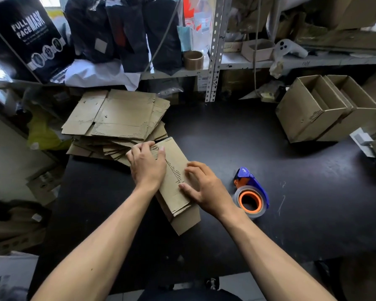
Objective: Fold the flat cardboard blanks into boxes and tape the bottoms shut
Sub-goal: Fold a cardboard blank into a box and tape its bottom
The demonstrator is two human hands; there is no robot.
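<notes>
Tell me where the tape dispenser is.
The tape dispenser lies on the dark table, just right of the right hand and the cardboard blank.

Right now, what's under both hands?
A folded blank, lying on the black table. The left hand and right hand press on it; whatever lies beneath the blank is hidden.

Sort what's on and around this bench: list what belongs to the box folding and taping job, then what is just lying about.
Belongs to the job:
- cardboard blank under both hands
- stack of flat blanks
- tape dispenser
- folded boxes

Just lying about:
- mask carton
- brown tape roll on the shelf
- white controller
- black bags
</notes>
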